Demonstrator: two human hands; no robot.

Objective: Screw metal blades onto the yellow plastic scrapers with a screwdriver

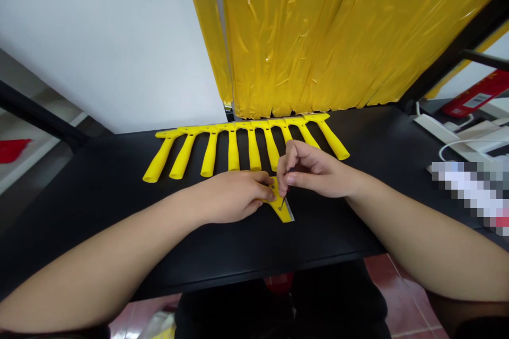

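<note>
Pinching screwdriver (pixel 282 202), right hand (pixel 324 171) curled nearly closed.

No word or number can be read here with certainty. Far to the right of the right hand (pixel 318 170), and farther forward than it, a red package (pixel 457 108) carries a white label (pixel 477 100) with a barcode; its dark bars are visible, but any digits are too small for reading. Nearer, also right of this hand, a pixelated patch (pixel 469 188) hides whatever print may be under it.
</note>
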